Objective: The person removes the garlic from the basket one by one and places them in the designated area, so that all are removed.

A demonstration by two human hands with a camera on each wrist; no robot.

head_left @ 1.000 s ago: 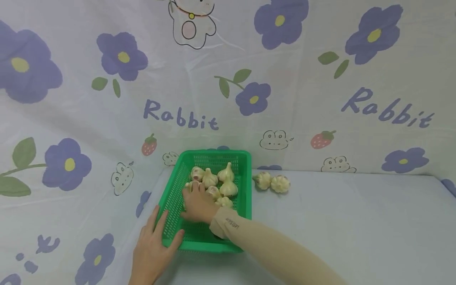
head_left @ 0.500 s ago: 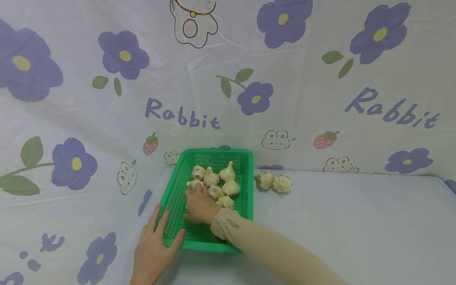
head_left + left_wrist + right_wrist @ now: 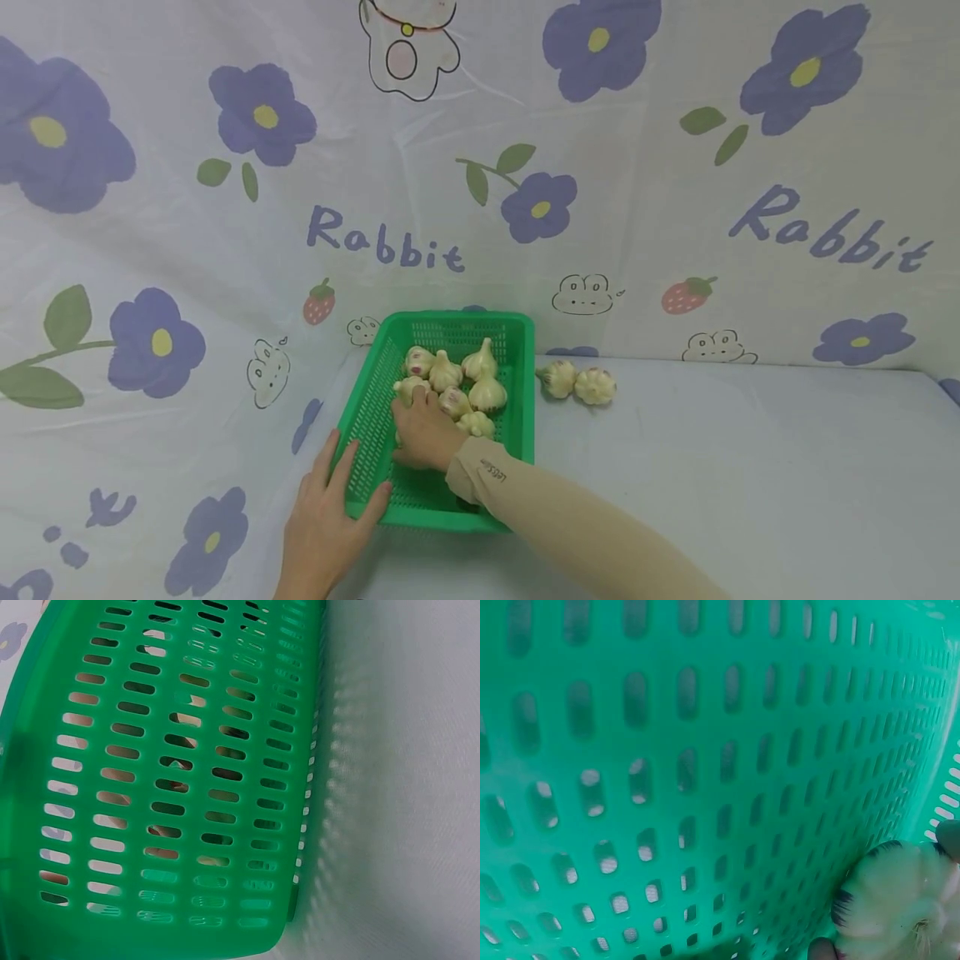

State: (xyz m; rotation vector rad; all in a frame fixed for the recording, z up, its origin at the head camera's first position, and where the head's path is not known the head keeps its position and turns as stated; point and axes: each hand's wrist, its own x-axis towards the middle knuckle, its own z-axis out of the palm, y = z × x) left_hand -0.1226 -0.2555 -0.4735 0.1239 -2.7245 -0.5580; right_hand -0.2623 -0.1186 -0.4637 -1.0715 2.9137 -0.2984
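- A green basket [image 3: 435, 522] with slotted walls is set on the white tabletop [image 3: 712, 467], near its back left corner.
- In the basket, a garlic bulb [image 3: 900, 904] is gripped by the right hand [image 3: 427, 429], which is lowered into the left part of the basket; in the right wrist view the bulb is seen between fingertips [image 3: 823, 949], near the slotted wall.
- Whether the gripped bulb is rested on the basket floor cannot be told, as it is mostly covered by the hand in the head view.
- The left hand [image 3: 322, 517] is held open at the basket's front left corner, toward the left edge of the tabletop; its fingers are spread along the outer left side and its thumb is laid at the front rim.
- Seven other bulbs [image 3: 487, 392] can be counted in the basket, grouped close together from its back part to its middle, beyond and beside the right hand.
- Two loose bulbs [image 3: 596, 386] are placed side by side outside the basket, just to its right and close to the back edge of the tabletop.
- The right forearm is covered by a beige sleeve [image 3: 570, 508], on which small dark lettering is printed.
- Beyond the back edge, a white cloth [image 3: 652, 167] is hung, patterned with purple flowers, strawberries and the word "Rabbit".
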